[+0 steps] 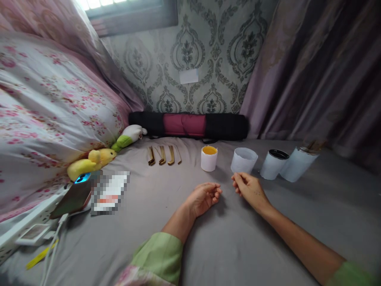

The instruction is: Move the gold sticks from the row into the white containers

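My left hand [206, 198] rests low over the grey sheet, palm partly up, its fingers loosely curled and apart with nothing in them. To its right, my right hand [247, 189] has thumb and forefinger drawn together; no object shows between them. Its fingertips are just in front of a translucent whitish cup [244, 161]; whether they touch it I cannot tell. Beyond my left hand stands a white-wrapped cup with a yellow inside [209, 159]. Farther left lie thin gold-coloured bent rods [161, 155], in several small bundles with a single one at the right end.
On the right stand a white cup with a dark inside [271, 169] and a tilted, taller white container [299, 165] holding brownish sticks. A black and maroon roll [184, 125] lies along the wall. Plush toys [92, 161], a phone [73, 198] and a power strip [32, 218] with cables are on the left.
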A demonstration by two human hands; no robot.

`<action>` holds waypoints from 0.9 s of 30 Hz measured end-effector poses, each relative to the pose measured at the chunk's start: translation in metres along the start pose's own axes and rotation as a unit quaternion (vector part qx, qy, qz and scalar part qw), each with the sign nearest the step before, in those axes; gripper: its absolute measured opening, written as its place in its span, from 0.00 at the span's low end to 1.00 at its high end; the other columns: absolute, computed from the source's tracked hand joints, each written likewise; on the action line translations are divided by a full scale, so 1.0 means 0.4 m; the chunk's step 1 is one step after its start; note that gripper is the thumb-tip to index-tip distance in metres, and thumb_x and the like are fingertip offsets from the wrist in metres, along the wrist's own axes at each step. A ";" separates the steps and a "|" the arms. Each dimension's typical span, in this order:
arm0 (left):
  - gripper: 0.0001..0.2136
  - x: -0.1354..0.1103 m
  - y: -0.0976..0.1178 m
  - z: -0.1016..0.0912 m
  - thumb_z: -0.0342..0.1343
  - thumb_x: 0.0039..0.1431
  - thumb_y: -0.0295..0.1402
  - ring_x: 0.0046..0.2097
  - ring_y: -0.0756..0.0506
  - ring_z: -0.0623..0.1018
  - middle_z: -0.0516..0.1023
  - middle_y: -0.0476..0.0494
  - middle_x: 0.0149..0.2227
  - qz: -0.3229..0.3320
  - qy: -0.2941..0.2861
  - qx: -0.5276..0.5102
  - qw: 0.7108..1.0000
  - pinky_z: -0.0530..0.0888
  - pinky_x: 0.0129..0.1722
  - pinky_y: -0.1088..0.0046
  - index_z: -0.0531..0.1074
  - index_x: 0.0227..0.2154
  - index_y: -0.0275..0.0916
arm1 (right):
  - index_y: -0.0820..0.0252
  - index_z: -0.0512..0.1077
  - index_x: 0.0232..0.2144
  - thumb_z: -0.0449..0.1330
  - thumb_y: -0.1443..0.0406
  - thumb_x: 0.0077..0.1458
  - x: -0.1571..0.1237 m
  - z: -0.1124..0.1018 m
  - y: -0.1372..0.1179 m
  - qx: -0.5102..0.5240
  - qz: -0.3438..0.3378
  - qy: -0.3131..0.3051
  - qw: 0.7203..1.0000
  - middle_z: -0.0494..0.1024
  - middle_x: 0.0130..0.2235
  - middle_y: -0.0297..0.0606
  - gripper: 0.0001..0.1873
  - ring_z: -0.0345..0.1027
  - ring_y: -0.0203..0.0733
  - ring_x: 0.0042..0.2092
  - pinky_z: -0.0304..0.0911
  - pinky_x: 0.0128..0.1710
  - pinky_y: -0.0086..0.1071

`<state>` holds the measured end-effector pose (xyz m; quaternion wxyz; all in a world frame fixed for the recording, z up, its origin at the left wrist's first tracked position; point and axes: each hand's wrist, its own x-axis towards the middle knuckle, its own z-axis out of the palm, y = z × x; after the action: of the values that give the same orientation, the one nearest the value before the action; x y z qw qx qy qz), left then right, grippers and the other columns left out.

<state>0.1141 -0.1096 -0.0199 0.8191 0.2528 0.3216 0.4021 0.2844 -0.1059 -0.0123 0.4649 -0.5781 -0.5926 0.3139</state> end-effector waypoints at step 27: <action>0.02 0.022 0.052 -0.012 0.51 0.51 0.22 0.22 0.56 0.69 0.70 0.45 0.24 0.036 0.084 0.089 0.992 0.65 0.20 0.83 0.68 0.29 0.30 | 0.62 0.67 0.28 0.48 0.54 0.51 -0.006 0.018 0.066 0.006 -0.003 -0.028 1.000 0.69 0.22 0.34 0.18 0.61 0.31 0.18 0.55 0.16 0.24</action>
<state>0.1043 -0.0904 -0.0121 0.7484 0.3017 0.4144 0.4210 0.2879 -0.1035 -0.0395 0.4523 -0.5647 -0.6053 0.3319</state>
